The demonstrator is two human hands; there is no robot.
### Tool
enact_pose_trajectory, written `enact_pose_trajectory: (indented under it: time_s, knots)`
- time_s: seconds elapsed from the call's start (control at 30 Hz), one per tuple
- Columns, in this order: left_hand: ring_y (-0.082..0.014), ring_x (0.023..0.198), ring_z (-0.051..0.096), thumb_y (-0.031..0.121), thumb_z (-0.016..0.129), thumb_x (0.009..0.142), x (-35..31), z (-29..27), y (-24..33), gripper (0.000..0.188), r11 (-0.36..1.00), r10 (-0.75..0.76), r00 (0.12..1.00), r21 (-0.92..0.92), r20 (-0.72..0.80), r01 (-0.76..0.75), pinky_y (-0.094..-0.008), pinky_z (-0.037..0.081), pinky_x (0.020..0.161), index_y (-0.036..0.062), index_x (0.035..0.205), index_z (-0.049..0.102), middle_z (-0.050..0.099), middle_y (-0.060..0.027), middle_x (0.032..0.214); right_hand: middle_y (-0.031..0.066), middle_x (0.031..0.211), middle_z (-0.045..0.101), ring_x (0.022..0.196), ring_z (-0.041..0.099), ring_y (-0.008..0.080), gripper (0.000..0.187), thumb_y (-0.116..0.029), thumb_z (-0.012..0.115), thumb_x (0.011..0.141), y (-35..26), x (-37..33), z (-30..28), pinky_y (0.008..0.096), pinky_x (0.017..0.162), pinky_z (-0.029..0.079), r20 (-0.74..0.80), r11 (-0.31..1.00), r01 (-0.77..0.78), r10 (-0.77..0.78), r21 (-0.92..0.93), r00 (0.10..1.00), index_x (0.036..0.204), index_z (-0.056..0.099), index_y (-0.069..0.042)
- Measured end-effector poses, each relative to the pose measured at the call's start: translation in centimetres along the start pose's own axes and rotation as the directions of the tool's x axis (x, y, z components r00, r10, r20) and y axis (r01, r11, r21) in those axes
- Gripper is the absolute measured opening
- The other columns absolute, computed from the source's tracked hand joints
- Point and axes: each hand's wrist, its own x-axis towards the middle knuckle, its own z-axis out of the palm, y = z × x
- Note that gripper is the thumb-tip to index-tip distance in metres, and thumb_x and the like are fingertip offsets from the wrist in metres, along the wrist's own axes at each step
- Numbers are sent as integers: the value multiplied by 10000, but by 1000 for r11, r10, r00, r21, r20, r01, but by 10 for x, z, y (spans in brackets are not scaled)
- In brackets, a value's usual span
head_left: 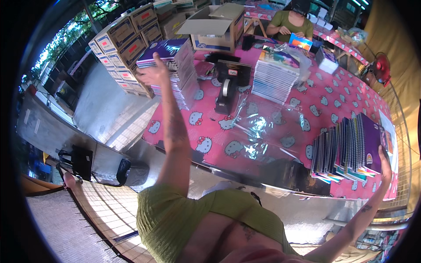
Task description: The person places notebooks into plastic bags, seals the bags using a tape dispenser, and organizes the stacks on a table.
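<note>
So the tall stack of notebooks (175, 65) sits at the far left of the bench (263, 131), and the left hand (151, 74) is flat against its side, fingers (160, 59) spread open on the purple top cover. The right hand (385, 164) is way off at the other end, fingers curled around the outermost book in a row of spiral notebooks (346, 149) standing on edge. Between the hands: crinkly clear plastic wrap (258, 131) and a black tape dispenser (228, 87).
</note>
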Motion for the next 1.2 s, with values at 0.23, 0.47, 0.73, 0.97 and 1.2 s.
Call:
enact_pose_trajectory:
  time_s: [0.23, 0.47, 0.73, 0.97, 1.2]
  knots:
    - [-402, 1356, 284, 522, 567, 915, -455, -136, 144, 790, 603, 790, -6, -776, 613, 187, -482, 260, 1116, 32, 1467, 283, 322, -225, 1471, 100, 1335, 574, 1192, 553, 187, 639, -405, 629, 948, 11, 7, -23, 316, 1048, 399, 284, 965, -52, -24, 255, 959, 1382, 486, 42]
    - [-331, 1277, 463, 275, 666, 827, -598, -186, 217, 770, 704, 532, -176, -317, 828, 636, -406, 348, 1076, -37, 1430, 303, 468, -227, 1376, 104, 1250, 638, 1105, 604, 171, 532, -372, 651, 939, -8, 18, -21, 298, 976, 470, 381, 964, -147, 52, 224, 923, 1297, 571, 13]
    - [-266, 1120, 504, 214, 524, 852, -569, -205, 233, 587, 572, 505, -446, 100, 739, 814, -398, 393, 1001, 2, 1353, 304, 480, -192, 1224, 121, 1016, 708, 822, 699, 168, 449, -289, 726, 873, -43, -14, -17, 281, 729, 585, 291, 780, -152, -39, 606, 956, 1186, 617, 12]
    - [-421, 1488, 109, 143, 651, 815, -453, -180, 186, 899, -34, 990, 133, -997, -44, -74, -527, 120, 1189, 109, 1550, 133, 73, -258, 1605, 159, 1056, 687, 955, 680, 265, 405, -182, 633, 900, -85, -47, 12, 365, 906, 535, 224, 447, -85, -269, 891, 937, 1235, 578, 38]
    - [-382, 1211, 543, 353, 769, 770, -278, -179, 124, 621, -345, 937, -161, -889, -309, -302, -591, 341, 1058, 168, 1273, 455, 589, -155, 1269, 133, 1466, 429, 1191, 556, 195, 757, -526, 612, 924, -159, -90, 175, 296, 995, 437, 269, 359, -94, -478, 929, 836, 1473, 390, -54]
